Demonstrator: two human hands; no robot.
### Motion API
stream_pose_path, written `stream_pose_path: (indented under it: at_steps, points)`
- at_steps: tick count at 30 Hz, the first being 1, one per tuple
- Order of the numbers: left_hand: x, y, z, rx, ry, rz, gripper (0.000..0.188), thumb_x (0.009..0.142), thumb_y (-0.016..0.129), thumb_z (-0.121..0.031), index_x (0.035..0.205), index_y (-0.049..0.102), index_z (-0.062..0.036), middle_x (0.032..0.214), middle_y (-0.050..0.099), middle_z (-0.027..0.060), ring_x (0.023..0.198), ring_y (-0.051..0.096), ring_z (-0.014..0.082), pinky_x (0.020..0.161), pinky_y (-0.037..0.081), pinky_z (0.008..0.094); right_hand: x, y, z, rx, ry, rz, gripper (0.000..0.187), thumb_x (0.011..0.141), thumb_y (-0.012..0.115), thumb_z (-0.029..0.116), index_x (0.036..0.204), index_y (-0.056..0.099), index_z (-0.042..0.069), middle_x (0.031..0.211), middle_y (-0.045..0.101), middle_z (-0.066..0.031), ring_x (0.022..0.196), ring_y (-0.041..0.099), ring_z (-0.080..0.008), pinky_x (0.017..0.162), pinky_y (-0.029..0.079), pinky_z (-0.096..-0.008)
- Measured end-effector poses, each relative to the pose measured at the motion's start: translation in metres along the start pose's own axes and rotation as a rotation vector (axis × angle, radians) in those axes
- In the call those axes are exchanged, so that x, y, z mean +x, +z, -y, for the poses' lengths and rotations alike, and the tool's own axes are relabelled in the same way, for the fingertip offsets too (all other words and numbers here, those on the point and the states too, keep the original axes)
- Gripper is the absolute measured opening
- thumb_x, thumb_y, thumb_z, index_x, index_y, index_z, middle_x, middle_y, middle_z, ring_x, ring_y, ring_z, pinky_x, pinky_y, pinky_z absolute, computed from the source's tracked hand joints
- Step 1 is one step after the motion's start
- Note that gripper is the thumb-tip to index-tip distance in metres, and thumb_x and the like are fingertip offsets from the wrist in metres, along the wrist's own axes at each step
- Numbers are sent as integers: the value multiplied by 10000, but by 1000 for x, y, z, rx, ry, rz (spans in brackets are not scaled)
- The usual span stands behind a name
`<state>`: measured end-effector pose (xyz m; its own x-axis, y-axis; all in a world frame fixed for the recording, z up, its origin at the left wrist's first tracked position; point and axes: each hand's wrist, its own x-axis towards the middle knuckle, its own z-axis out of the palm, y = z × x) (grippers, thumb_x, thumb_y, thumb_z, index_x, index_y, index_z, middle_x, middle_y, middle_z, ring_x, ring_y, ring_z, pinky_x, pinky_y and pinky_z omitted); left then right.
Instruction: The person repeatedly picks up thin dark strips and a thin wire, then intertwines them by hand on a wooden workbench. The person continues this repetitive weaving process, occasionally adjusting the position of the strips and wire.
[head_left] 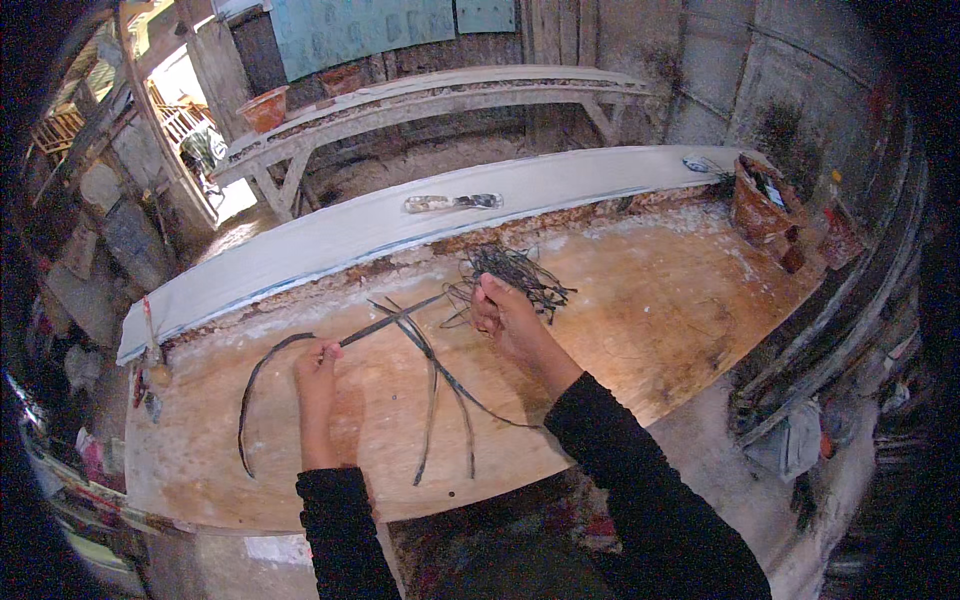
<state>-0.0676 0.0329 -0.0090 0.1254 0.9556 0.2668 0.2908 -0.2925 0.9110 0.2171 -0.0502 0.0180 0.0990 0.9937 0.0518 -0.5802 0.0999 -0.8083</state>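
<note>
My left hand [317, 368] is closed on a thin dark strip, pinched between thumb and fingers above the wooden board. One part of this dark strip [395, 317] runs right and away from me, toward the heap; another bows out to the left of the hand. My right hand [505, 318] is closed at the near side of a tangled heap of dark strips [530, 275]. Whatever its fingers grip is too small or hidden to make out. Between my hands, several loose dark strips [436, 365] lie crossed on the board.
A long white-topped ledge [330, 230] borders the board's far side, with a putty knife [452, 203] on it. A brown bucket [765, 205] stands at the far right. A brush-like tool [153, 355] lies at the left end. Beyond stands a long bench [440, 97].
</note>
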Motion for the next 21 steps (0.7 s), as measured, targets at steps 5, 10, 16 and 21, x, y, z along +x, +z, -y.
stream_pose_path:
  at_steps: [5,10,16,21]
  points:
    - [-5,7,-8,73,46,50,114,795,557,-97,825,597,6,685,585,50,634,534,115,601,418,233,-1,-2,5,148,-72,78,232,871,453,271,984,479,70,620,412,35,583,455,-101,558,408,-232]
    - [-15,21,-14,63,-12,140,113,785,547,-72,853,593,6,700,602,68,632,552,138,594,425,258,2,-4,15,180,-192,141,385,847,497,173,1199,398,56,741,505,8,657,509,-112,621,449,-243]
    - [-18,24,-30,279,57,202,111,787,536,-74,860,595,-13,683,596,95,608,551,147,585,422,263,0,-10,20,161,-278,67,442,829,530,152,1231,369,71,840,551,-13,691,522,-111,639,453,-223]
    - [-18,27,-23,138,133,72,113,775,572,-90,838,607,-3,671,596,56,600,534,126,567,410,242,3,-3,10,70,-276,-3,392,835,528,159,1193,394,76,869,558,-20,729,541,-115,632,458,-221]
